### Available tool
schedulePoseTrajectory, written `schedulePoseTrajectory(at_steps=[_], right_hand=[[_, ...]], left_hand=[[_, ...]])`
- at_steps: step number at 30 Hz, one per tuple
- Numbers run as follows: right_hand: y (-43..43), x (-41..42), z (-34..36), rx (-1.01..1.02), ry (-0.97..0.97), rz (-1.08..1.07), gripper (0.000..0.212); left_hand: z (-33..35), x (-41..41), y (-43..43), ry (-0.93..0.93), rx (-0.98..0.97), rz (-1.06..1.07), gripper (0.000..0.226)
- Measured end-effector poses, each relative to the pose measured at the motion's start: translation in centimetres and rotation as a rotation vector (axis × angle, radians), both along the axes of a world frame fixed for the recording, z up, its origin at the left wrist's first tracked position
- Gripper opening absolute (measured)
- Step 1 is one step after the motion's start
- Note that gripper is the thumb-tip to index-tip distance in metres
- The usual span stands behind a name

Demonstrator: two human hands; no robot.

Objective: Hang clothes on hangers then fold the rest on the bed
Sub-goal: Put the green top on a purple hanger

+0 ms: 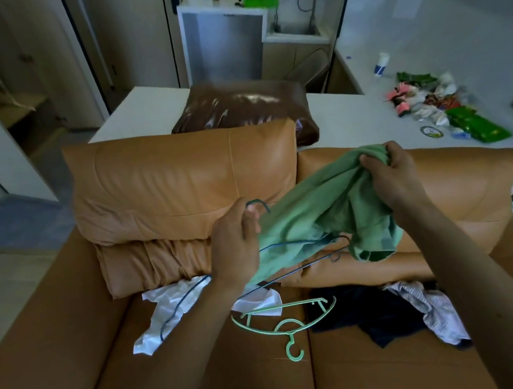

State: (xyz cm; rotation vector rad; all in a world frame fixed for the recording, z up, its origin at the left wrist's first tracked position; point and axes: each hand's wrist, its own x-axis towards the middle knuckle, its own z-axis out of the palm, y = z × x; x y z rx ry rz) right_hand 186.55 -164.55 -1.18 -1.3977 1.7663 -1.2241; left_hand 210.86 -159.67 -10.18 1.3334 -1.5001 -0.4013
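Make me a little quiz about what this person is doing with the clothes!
1. True or false: the right hand grips the green shirt.
2. What does the left hand hold? A) a blue wire hanger B) a broom C) a book
3. Fill in: the light green hanger lies on the ____.
Key: 1 true; 2 A; 3 sofa.
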Motion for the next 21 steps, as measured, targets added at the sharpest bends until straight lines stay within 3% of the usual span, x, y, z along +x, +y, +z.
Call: schedulePoseTrajectory(at_steps=[5, 10, 12, 17, 19, 21], right_hand=[[0.5, -0.2, 0.2, 0.085, -0.047, -0.021, 0.018], [1.2, 1.1, 1.2, 0.139, -0.141, -0.016, 0.023], [1.2, 1.3, 2.0, 0.166, -0.26, -0.03, 0.025], [1.5, 3.3, 3.9, 0.198, -0.604, -0.002, 0.024], [1.8, 4.2, 4.3, 0.22, -0.681, 0.047, 0.028], [2.1, 5.0, 4.9, 0.222, -0.736, 0.104, 0.032]], left_hand=[[-3.5, 1.7, 1.1, -0.115, 0.135, -0.143, 0.04], [-5.7, 1.8, 0.0, -0.24, 0.354, -0.204, 0.029], [-4.7, 1.2, -0.1, -0.302, 0.368, -0.182, 0.046], [2.5, -2.6, 2.4, -0.06, 0.219, -0.609, 0.082], [3.9, -3.4, 2.5, 0.044, 0.137, -0.6, 0.076], [5.2, -3.4, 2.0, 0.157, 0.078, -0.495, 0.051]])
